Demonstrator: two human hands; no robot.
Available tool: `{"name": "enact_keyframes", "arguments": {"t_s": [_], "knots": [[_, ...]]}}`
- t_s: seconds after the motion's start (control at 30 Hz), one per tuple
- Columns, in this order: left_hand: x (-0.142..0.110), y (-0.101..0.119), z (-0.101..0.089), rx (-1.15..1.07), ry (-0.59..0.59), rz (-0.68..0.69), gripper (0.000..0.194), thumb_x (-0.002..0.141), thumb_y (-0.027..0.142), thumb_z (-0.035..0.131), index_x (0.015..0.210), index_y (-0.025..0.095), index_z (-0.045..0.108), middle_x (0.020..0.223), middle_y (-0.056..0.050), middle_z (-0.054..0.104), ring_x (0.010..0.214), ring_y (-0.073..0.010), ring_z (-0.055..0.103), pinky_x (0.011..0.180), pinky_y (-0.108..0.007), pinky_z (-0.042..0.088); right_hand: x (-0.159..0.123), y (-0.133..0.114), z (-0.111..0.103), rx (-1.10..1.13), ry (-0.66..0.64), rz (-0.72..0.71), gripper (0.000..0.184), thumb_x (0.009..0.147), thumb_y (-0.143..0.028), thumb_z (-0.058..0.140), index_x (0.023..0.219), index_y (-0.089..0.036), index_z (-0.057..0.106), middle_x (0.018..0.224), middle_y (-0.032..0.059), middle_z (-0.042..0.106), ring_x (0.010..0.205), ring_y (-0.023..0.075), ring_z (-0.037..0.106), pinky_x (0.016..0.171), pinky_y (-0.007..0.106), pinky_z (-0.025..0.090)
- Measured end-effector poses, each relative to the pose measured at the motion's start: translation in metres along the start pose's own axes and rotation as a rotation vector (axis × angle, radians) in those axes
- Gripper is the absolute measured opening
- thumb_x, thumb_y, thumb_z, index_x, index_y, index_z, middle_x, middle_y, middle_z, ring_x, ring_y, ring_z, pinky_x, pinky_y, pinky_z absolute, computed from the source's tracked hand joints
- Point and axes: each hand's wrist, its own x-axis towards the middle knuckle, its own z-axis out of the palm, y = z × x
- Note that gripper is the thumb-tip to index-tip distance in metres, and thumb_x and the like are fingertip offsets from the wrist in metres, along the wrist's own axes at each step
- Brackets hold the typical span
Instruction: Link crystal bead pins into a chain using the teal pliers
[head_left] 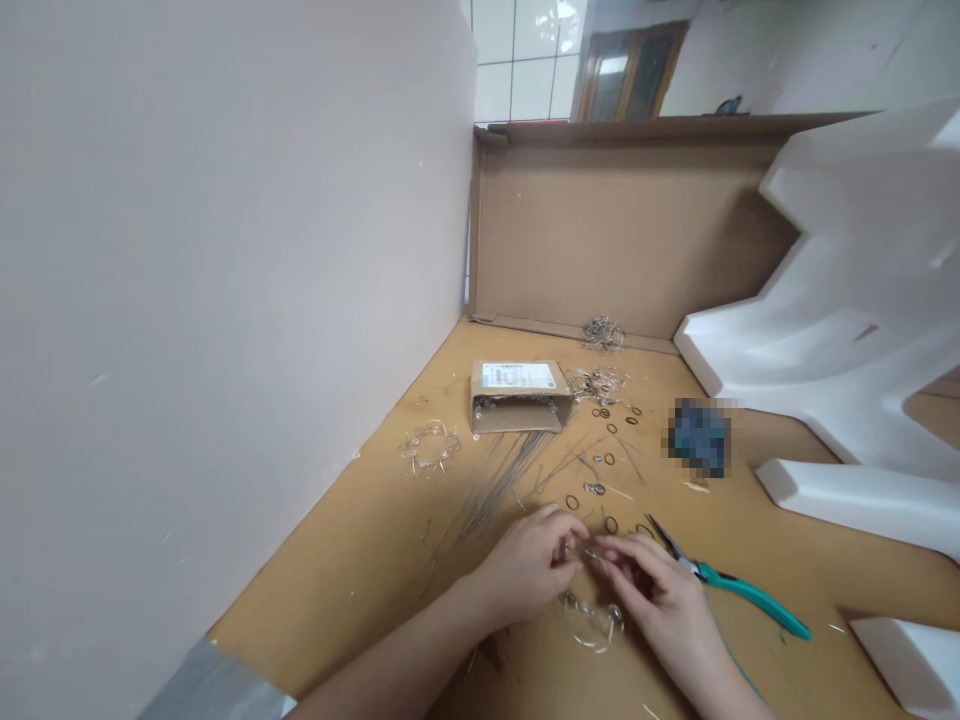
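Observation:
My left hand (534,560) and my right hand (660,585) meet low in the view, thumbs and fingertips pinched close together. Between the fingertips shows a small shiny piece (591,553), perhaps wire or a bead; its exact kind is too small to make out. What the left fingers grip is mostly hidden. Just under the hands, a wire ring with clear beads (596,625) hangs or lies; I cannot tell which. Right of my right hand rest pliers with teal handles (750,595). Several small dark rings (611,525) lie beyond the fingertips.
Loose straight wires (510,475) fan out before an open cardboard box (521,395). A beaded wire ring (431,448) lies to its left, with wire piles (600,383) to its right. White foam pieces (847,490) line the right side. A pale wall (225,250) bounds the left.

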Motion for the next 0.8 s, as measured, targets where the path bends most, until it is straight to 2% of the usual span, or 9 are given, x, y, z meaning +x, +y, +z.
{"name": "enact_keyframes", "arguments": {"t_s": [0.13, 0.23, 0.4, 0.53, 0.8], "knots": [[0.0, 0.0, -0.002, -0.007, 0.009, -0.018, 0.031, 0.071, 0.012, 0.049, 0.1, 0.019, 0.057, 0.088, -0.001, 0.056, 0.067, -0.0111, 0.049, 0.064, -0.021, 0.039, 0.001, 0.001, -0.001, 0.027, -0.043, 0.035, 0.013, 0.083, -0.028, 0.054, 0.082, -0.023, 0.066, 0.079, 0.0058, 0.066, 0.073, 0.0183, 0.062, 0.066, 0.029, 0.051], [-0.001, 0.001, -0.002, 0.03, -0.01, 0.042, 0.032, 0.072, 0.007, 0.045, 0.1, 0.019, 0.056, 0.089, -0.001, 0.057, 0.069, -0.0113, 0.049, 0.065, -0.021, 0.039, 0.0, -0.002, 0.001, 0.039, -0.045, 0.081, 0.015, 0.084, -0.03, 0.052, 0.079, -0.023, 0.064, 0.079, 0.0051, 0.065, 0.074, 0.0186, 0.061, 0.069, 0.03, 0.05], [-0.001, 0.004, -0.003, 0.125, -0.06, 0.133, 0.035, 0.075, 0.007, 0.041, 0.104, 0.019, 0.054, 0.097, -0.003, 0.057, 0.081, -0.0145, 0.051, 0.071, -0.022, 0.039, -0.001, 0.0, 0.001, 0.054, -0.029, 0.187, 0.019, 0.086, -0.034, 0.049, 0.081, -0.022, 0.062, 0.072, 0.0038, 0.062, 0.065, 0.017, 0.06, 0.06, 0.028, 0.049], [-0.002, 0.006, -0.003, 0.113, -0.05, 0.085, 0.039, 0.074, 0.009, 0.044, 0.112, 0.019, 0.05, 0.102, -0.005, 0.055, 0.081, -0.0154, 0.052, 0.07, -0.024, 0.041, 0.0, 0.005, 0.0, 0.08, -0.016, 0.236, 0.023, 0.086, -0.037, 0.046, 0.083, -0.02, 0.062, 0.066, 0.0025, 0.059, 0.056, 0.0158, 0.057, 0.053, 0.028, 0.048], [-0.001, -0.005, -0.004, 0.111, -0.019, 0.013, 0.046, 0.073, 0.02, 0.054, 0.118, 0.021, 0.047, 0.116, -0.006, 0.051, 0.098, -0.0212, 0.052, 0.085, -0.032, 0.041, -0.001, 0.012, 0.006, 0.085, -0.007, 0.243, 0.023, 0.081, -0.039, 0.053, 0.079, -0.021, 0.065, 0.072, 0.005, 0.063, 0.067, 0.0189, 0.06, 0.062, 0.031, 0.049]]}}
